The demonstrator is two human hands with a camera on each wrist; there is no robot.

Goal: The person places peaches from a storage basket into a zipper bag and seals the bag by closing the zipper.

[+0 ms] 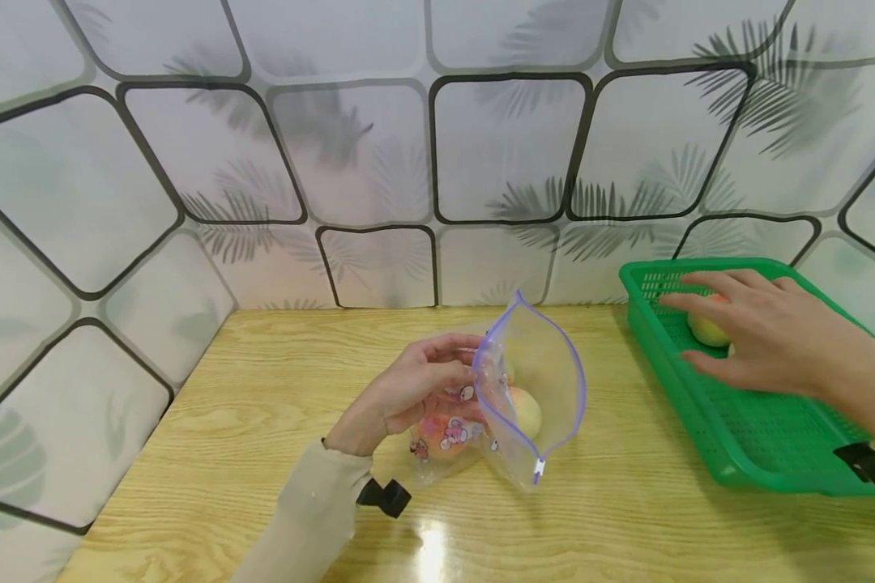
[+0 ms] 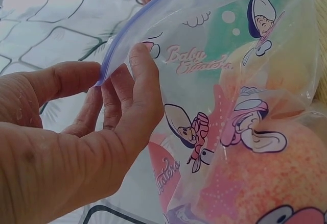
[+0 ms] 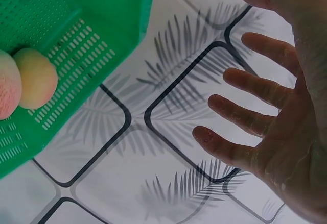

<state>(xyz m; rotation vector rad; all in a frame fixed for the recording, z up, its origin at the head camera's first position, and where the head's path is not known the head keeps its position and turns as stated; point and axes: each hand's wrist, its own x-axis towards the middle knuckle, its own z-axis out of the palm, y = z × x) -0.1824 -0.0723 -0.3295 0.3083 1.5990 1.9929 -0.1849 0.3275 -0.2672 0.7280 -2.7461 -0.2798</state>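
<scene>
left hand [image 1: 416, 387]: pinching | right hand [image 1: 769, 332]: outstretched, spread, facing down

Green basket [image 1: 674, 380], purple-rimmed cartoon-print bag [image 2: 196, 60], pinkish-yellow peaches [image 1: 527, 414], grey leaf-patterned wall [image 1: 372, 154]

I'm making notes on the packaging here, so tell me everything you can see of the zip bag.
The zip bag looks like clear, thin plastic, printed with cartoon figures and pink lettering. A purple zip strip with a white slider edges its mouth, which gapes toward the green basket. It rests on the wooden table, holding at least two round, peach-like fruits. The left hand grips its mouth edge.
</scene>
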